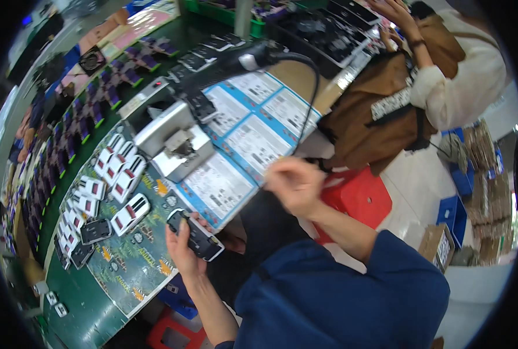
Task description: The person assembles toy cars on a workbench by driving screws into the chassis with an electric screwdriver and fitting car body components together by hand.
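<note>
Head view, one moment at a green worktop [90,314].

Left hand [182,247]: fingers wrapped round a black toy car [196,235], held just off the near edge of the worktop, its light underside edge turned toward the person.

Right hand [294,183]: raised over the lap, apart from the left hand and the car, fingers curled loosely; whether it pinches anything cannot be told (motion blur).

Patterned mat [132,264]: dark, with small printed figures, lying on the worktop just left of the left hand.

White toy cars [115,171]: a cluster in rows on the mat's far part, red and black trim; one more white car [130,213] lies alone nearer the hand.

Black cars [95,231]: a few at the mat's left edge.

Metal fixture [174,142]: grey, boxy, standing beyond the mat, with a black cabled tool [236,61] hanging over it.

Instruction sheets [253,128]: blue-bordered, laid side by side to the right of the fixture.

Purple and black pieces [90,99]: in long rows along the far side of the worktop.

Red stool [358,198]: beneath the right forearm.

Other person [439,75]: brown apron, pale sleeves, reaching to black trays [323,32] at the far end.
</note>
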`<state>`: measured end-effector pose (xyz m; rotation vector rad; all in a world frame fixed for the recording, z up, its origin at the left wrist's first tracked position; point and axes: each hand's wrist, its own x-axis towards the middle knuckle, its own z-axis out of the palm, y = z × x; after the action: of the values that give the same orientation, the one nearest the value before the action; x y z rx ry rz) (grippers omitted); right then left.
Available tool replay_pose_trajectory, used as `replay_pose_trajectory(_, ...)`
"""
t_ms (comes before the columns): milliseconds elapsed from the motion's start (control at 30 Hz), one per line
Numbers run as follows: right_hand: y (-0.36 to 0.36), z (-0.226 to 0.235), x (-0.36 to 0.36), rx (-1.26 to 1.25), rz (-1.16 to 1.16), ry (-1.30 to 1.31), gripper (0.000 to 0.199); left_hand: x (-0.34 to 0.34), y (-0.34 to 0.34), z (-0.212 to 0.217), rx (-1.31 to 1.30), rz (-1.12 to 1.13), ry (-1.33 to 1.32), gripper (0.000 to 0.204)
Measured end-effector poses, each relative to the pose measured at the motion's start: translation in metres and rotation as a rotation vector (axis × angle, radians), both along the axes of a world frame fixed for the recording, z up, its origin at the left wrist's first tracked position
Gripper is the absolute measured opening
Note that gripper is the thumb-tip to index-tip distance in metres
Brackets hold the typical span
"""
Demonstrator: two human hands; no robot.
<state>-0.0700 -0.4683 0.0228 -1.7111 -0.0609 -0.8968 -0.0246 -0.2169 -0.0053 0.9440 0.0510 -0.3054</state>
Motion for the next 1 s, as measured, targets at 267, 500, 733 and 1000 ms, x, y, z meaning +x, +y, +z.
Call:
replay_pose_trajectory(267,-0.018,-0.01,-0.015,0.225,0.097,0.329,0.008,0.017,-0.022,0.005,-0.154,0.086,0.115,0.024)
replay_pose_trajectory(500,0.08,-0.031,0.0,0.408,0.647,0.827,0.028,0.002,-0.031,0.017,-0.166,0.248,0.098,0.023)
replay_pose_trajectory(733,0.099,-0.017,0.006,0.466,0.681,0.814,0.025,0.0,-0.033,0.019,-0.258,0.371,0.087,0.024)
replay_pose_trajectory(1000,0.098,-0.019,0.006,0.441,0.684,0.789,0.025,0.002,-0.021,0.022,-0.29,0.209,0.1,0.026)
